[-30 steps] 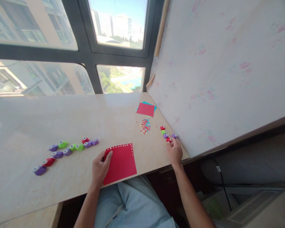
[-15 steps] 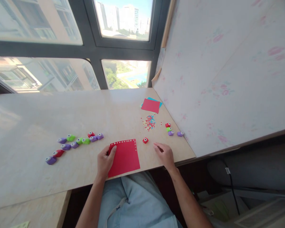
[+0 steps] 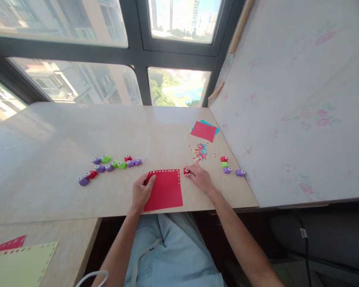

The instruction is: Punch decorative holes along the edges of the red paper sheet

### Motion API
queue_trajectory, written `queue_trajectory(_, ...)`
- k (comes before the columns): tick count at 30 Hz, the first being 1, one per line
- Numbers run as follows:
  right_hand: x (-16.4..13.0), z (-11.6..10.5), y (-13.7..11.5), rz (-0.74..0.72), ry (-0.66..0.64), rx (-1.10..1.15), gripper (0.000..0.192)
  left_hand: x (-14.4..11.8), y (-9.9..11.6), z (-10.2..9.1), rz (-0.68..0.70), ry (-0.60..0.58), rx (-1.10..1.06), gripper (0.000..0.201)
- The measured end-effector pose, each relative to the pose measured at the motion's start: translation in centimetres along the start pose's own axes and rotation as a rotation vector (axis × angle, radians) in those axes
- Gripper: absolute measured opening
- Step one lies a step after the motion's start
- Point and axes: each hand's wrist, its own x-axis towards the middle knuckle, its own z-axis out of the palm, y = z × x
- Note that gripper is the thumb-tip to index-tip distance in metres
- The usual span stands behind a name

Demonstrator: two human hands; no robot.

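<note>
Right hand [image 3: 200,177] curled nearly closed on a red punch [image 3: 186,171].

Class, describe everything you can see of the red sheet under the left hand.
The red sheet is roughly square and thin, and looks like paper or card. Small pale holes run along its far edge and partway down its right edge; their exact shapes are too small to tell. The rest of its visible face is plain. It lies on the table, close to the front edge. The left hand grips its left side, thumb on top.
</note>
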Motion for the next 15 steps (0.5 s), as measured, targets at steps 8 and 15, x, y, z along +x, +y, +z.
queue_trajectory(8,0.7,0.7,-0.3,0.065,0.032,-0.012,0.033,0.8,0.3,0.5,-0.013,0.087,0.079,0.031)
queue_trajectory(15,0.8,-0.2,-0.2,-0.023,-0.135,-0.043,0.045,1.1,0.4,0.7,-0.022,0.085,0.068,0.029)
